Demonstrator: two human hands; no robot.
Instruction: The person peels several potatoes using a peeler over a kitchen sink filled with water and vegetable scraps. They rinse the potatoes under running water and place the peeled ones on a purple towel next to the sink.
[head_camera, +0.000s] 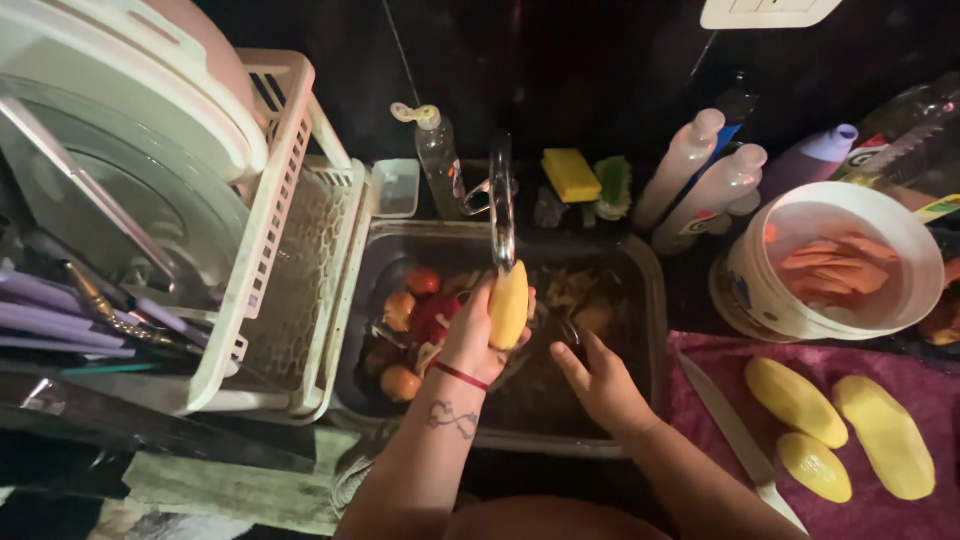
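My left hand (472, 340) holds a peeled yellow mango (508, 304) upright under the metal tap (501, 205) over the dark sink (645, 300). A red band and a tattoo show on that wrist. My right hand (598, 382) is down inside the sink beside it, fingers spread, nothing visibly in it. The sink bottom holds several reddish-orange fruits (400, 310) and peel scraps (575, 290).
Three peeled mangoes (795, 400) and a knife (740, 440) lie on a purple cloth (905, 375) at right. A white bucket (760, 295) holds orange peels. Bottles (685, 160), a sponge (571, 175) and soap bottle (438, 155) stand behind the sink. A white dish rack (275, 240) with plates fills the left.
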